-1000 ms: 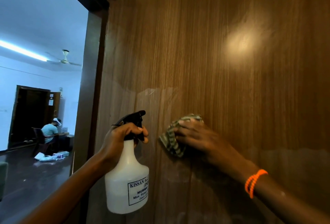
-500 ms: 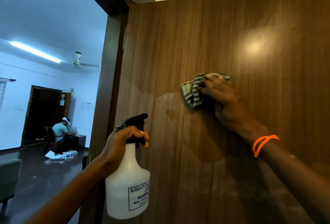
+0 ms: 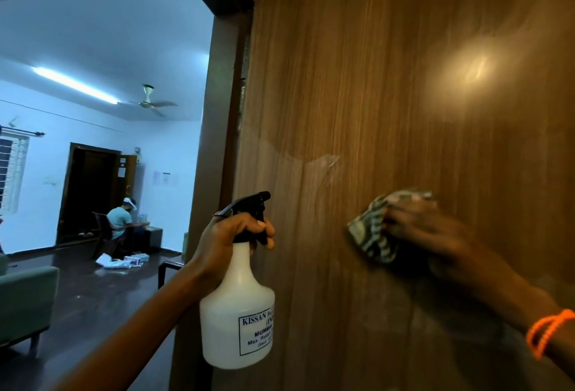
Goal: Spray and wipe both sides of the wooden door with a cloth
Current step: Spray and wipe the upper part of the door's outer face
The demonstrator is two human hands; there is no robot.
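**Wiping the near face of the door, sprayer held ready**

The wooden door [image 3: 404,110] fills the right two-thirds of the view, standing open beside its dark frame [image 3: 224,79], with a lit room visible through the opening on the left. Its grain runs vertically, and a faint curved edge of wet sheen crosses the panel at mid-height, above the hands; a lamp glare shows on the upper right.

The step in hand appears to be the wipe on this side. The right hand [image 3: 435,235] presses a striped cloth [image 3: 373,232] flat against the door at mid-height, right of the sprayer. The hand is motion-blurred, so whether its fingers lie straight over the cloth or curl into it I cannot tell; an orange band [image 3: 547,333] sits on that wrist.

The left hand [image 3: 227,241] grips the neck of a white spray bottle [image 3: 238,306], fingers wrapped round it below the black trigger head [image 3: 249,207], nozzle turned towards the door. The bottle hangs just in front of the door's hinge-side edge, apparently not touching it.

Judging by the sheen line, the upper panel looks unwiped. The next move likely calls for carrying the cloth up over that dry area, with a fresh spray first if needed. The far face cannot be seen from here.
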